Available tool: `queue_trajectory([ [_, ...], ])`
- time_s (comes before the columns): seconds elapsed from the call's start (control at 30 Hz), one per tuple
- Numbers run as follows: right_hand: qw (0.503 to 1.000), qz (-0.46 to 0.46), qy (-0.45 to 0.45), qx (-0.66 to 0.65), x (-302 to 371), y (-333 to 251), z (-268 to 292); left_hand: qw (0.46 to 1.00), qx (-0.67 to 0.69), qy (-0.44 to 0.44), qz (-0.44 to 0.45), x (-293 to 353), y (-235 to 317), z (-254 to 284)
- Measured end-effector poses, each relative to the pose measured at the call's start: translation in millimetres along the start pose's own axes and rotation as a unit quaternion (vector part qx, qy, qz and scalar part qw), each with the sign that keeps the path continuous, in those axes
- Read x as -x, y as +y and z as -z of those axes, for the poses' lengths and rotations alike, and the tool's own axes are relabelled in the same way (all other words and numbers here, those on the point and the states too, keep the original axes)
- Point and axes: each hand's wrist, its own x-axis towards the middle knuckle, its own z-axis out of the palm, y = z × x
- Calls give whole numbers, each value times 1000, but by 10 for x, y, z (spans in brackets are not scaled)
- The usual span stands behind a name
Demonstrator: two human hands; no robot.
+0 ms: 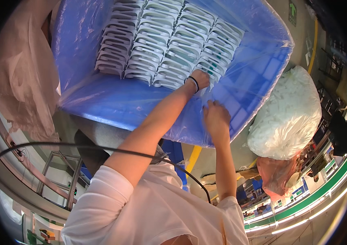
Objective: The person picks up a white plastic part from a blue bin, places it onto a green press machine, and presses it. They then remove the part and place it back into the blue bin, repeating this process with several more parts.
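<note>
Rows of white plastic parts (pixel 147 47), each with a looped handle-like shape, stand packed in several columns inside a large blue bin (pixel 96 108) lined with clear plastic film. My left hand (pixel 200 79), with a dark and a white band at its wrist, is closed at the near end of the rightmost column. It seems to grip a white plastic part there; the fingertips are mostly hidden. My right hand (pixel 217 116) is just nearer, over the film along the bin's right side. Its fingers are apart, and nothing shows in them.
A stuffed translucent bag of white pieces (pixel 285 114) stands right of the bin, above a reddish bag (pixel 277 173). Brownish sheeting (pixel 24 81) hangs at the left. A black cable (pixel 100 149) crosses before my body. A metal frame (pixel 61 175) stands at lower left.
</note>
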Motion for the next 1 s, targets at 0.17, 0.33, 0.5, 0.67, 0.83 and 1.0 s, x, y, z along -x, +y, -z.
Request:
queue_trajectory([
  [0.17, 989, -4, 145, 7, -822, 57, -232, 991, 64, -87, 81, 259, -76, 304],
  [0.33, 996, 16, 66, 53, -1236, 454, -846, 956, 131, -201, 169, 886, -19, 1815],
  [0.5, 994, 60, 58, 72, -1291, 404, -778, 918, 235, 101, 304, 2017, -11, 2424],
  [0.67, 990, 123, 43, 60, -1303, 374, -1019, 864, 276, 259, 331, 2671, 386, 2625],
  [0.83, 974, 116, 144, 130, -1261, 366, -933, 859, 226, 324, 326, 2750, 540, 2600],
  [1.0, 932, 131, 216, 261, -1169, 255, -783, 892, 152, 279, 321, 2652, 593, 2403],
])
